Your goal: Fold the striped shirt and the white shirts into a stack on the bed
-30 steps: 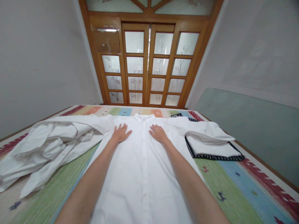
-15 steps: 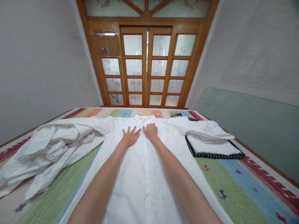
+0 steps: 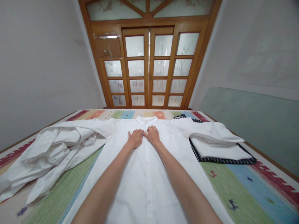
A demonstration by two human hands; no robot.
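A white button-up shirt [image 3: 130,189] lies spread front side up, its collar [image 3: 147,120] at the far end and its button strip running down the middle. Just below the collar, my left hand [image 3: 135,138] has its fingers drawn together at the edge of the strip. My right hand [image 3: 153,134] is beside it, fingers curled and pinching the cloth from the other side. The hands nearly touch; the button between them is hidden by my fingertips.
Rumpled white cloth [image 3: 58,155] lies at the left. Under the right sleeve are folded white cloth and a black-and-white striped item [image 3: 224,161]. A patterned, multicoloured cover [image 3: 235,186] lies beneath. Wooden glazed doors [image 3: 149,67] stand beyond; a pale green panel [image 3: 252,121] leans at the right.
My left hand has gone from spread fingers flat on the shirt to fingers gathered at the button strip, moving right toward my right hand. My right hand stays near the strip.
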